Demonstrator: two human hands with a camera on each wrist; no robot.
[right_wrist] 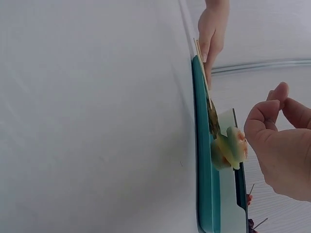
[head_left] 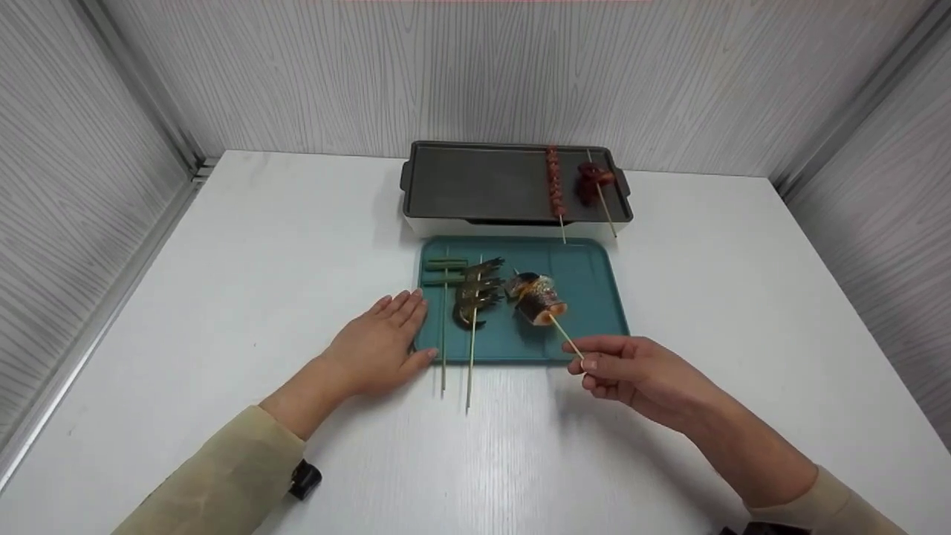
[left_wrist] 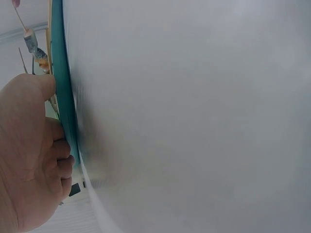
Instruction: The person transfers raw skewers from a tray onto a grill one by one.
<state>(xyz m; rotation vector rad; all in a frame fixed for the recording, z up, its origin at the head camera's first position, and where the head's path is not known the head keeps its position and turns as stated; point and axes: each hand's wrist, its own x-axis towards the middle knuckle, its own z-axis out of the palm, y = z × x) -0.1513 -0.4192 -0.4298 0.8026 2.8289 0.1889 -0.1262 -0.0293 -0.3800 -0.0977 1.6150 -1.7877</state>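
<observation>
My right hand (head_left: pixel 631 371) pinches the bare stick end of a skewer threaded with chunky dark-skinned, pale-fleshed pieces (head_left: pixel 541 303), held over the teal tray (head_left: pixel 587 275). In the right wrist view, these chunks (right_wrist: pixel 233 145) overlap the tray's far end. Palm down, my left hand (head_left: pixel 379 342) lies beside the tray with its fingers extended along the left rim. The left wrist view shows its thumb and fingers against the teal tray's edge (left_wrist: pixel 60 63). Closest to that hand on the tray are a skewer of green stalks (head_left: pixel 446 281) and a shrimp skewer (head_left: pixel 475 297).
Behind the tray stands a dark griddle (head_left: pixel 475 178) on a white base. At its right lie a skewer of small red balls (head_left: pixel 554 182) and a dark red skewer (head_left: pixel 593 182), their sticks jutting over the front edge. Pale wood-grain panels (head_left: pixel 505 74) surround the white table (head_left: pixel 297 223).
</observation>
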